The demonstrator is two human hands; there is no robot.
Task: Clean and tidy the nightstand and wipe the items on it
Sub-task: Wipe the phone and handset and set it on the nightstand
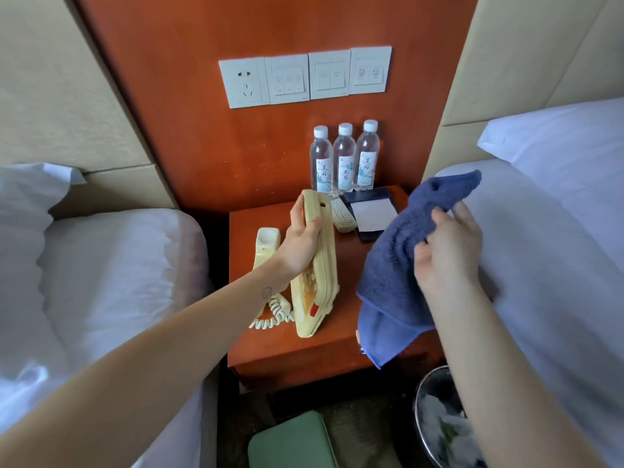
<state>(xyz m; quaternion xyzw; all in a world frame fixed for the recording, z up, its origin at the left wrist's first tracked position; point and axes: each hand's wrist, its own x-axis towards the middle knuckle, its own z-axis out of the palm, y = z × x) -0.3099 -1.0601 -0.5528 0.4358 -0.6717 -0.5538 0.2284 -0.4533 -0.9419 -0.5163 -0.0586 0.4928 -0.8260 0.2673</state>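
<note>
I held the phone base (pixel 315 265) tilted on edge on the counter (pixel 337 346), left hand (pixel 300 243) fingers clamped; right hand (pixel 445 251) gripped the blue towel (pixel 391 265). Wiping step; next, I judged, towel against base.

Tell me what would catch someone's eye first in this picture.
Probably the cream phone base, tipped up on its end on the nightstand in the left hand, its handset lying beside it. Next, the blue towel bunched in the right hand. Three water bottles line the back.
</note>
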